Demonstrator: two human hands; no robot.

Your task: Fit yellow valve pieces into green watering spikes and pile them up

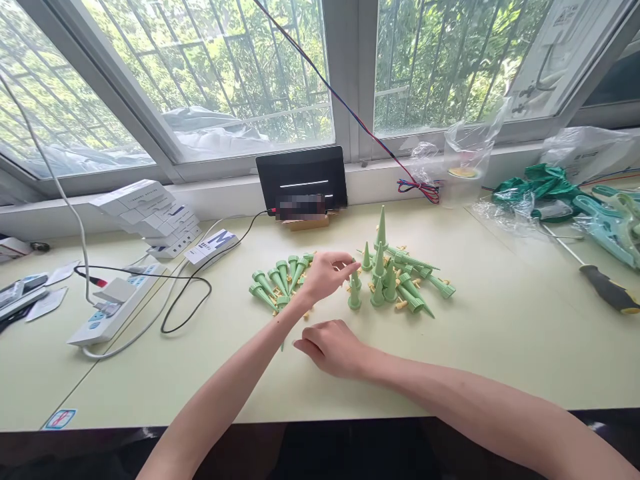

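Note:
Several green plastic cone spikes lie in two heaps on the pale table [500, 333]. The left heap [275, 283] lies flat; in the right heap [405, 280] some cones stand upright and a tall stacked one [381, 230] rises at the back. My left hand [325, 275] reaches between the heaps, fingertips pinched at an upright cone [355, 293]. My right hand [333, 348] rests on the table nearer to me, fingers curled downward, with nothing visible in it.
A dark tablet [302, 177] leans on the window sill behind the cones. At left are a power strip [113, 303] with cables and stacked white boxes [150, 213]. At right lie a screwdriver [600, 283], green clamps [607, 223] and plastic bags [467, 150].

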